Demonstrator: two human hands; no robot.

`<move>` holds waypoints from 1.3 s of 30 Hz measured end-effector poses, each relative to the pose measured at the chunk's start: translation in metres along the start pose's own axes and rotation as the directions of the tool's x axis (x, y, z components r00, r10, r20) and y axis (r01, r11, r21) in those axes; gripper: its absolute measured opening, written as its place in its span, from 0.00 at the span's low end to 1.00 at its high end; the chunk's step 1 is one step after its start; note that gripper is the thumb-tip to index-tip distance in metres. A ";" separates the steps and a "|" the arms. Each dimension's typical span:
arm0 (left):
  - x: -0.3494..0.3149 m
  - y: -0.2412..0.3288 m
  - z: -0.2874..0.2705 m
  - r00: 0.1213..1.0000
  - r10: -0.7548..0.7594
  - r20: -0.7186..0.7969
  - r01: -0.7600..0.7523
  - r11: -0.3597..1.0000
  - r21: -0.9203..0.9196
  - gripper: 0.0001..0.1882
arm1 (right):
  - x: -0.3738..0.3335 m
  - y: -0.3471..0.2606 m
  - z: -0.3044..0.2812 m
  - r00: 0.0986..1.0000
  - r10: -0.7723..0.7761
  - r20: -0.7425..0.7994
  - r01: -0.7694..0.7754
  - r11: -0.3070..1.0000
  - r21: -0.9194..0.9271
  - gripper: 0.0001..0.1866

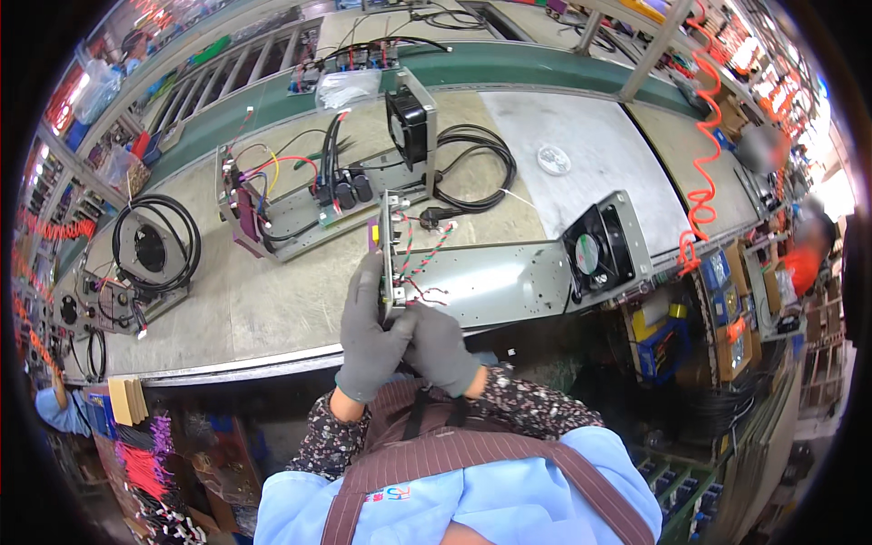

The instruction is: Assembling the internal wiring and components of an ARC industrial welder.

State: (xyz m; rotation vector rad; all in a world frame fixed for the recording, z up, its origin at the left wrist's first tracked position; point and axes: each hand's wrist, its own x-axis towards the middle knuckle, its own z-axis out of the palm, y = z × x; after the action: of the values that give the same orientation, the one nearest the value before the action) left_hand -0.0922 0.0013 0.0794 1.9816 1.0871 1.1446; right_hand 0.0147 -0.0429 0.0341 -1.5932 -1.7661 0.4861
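An open grey metal chassis lies at the front edge of the bench, a black cooling fan mounted at its right end. My left hand, in a grey glove, grips the chassis's upright left end panel, fingers along its outer face. Close beside it, my right hand, gloved too, has its fingers curled in at the panel's lower corner; what they pinch is hidden. Loose twisted wires, green-red and black-red, stick out from the panel's inner side.
Behind it stands another chassis with capacitors, wires and a fan. A coiled black power cable lies beside that. Further left sits a third unit. A clear round roll rests on the white sheet; a red coiled hose hangs right.
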 end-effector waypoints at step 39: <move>0.196 -0.131 -0.196 0.857 -0.512 0.051 0.503 0.855 0.130 0.08 | 0.308 0.061 -0.114 0.940 0.333 -0.071 -0.340 0.906 -0.253 0.15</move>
State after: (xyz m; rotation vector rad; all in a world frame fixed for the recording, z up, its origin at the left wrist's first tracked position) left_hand -0.2550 0.2534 0.1407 1.6491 1.5402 0.7193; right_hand 0.1388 0.2461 0.1463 -2.1013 -1.5889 0.3989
